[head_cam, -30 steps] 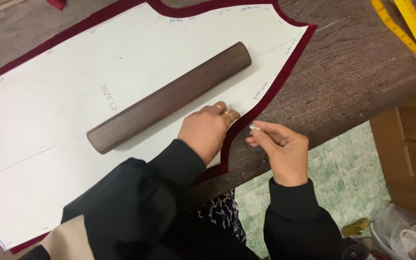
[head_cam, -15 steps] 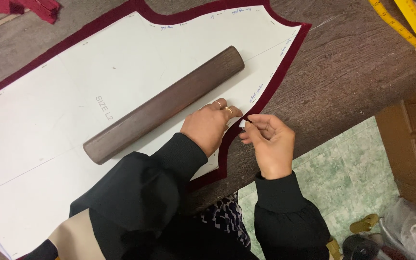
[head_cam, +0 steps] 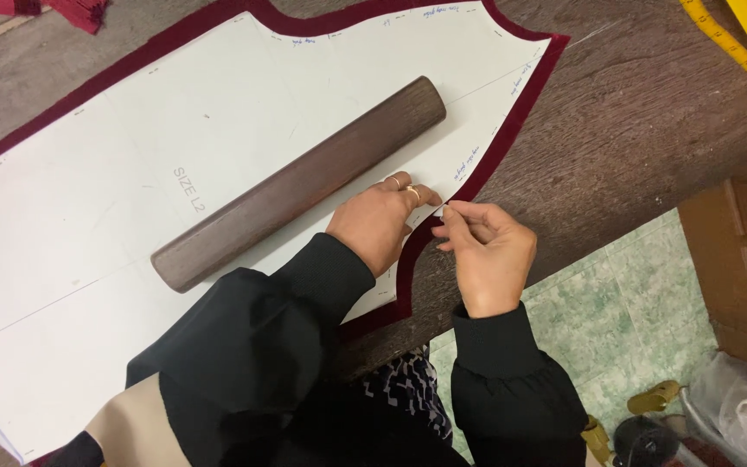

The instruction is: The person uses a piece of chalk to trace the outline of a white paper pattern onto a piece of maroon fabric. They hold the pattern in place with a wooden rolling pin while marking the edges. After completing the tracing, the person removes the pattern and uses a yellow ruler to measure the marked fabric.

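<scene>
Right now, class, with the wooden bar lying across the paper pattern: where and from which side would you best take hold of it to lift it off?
Grip the wooden bar probably near its middle, coming from above with fingers across its narrow width. It lies flat and slanted on the white paper pattern, long and even, so a central hold should balance it. The left hand rests beside its near edge; the far side is free.

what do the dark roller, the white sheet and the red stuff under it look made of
Roller: likely wood, dark brown with a dull sheen and faint grain streaks. White sheet: stiff paper or thin card, matte, lying flat with crisp cut edges. Red layer: probably fabric, perhaps velvet; soft, unshiny border.
</scene>
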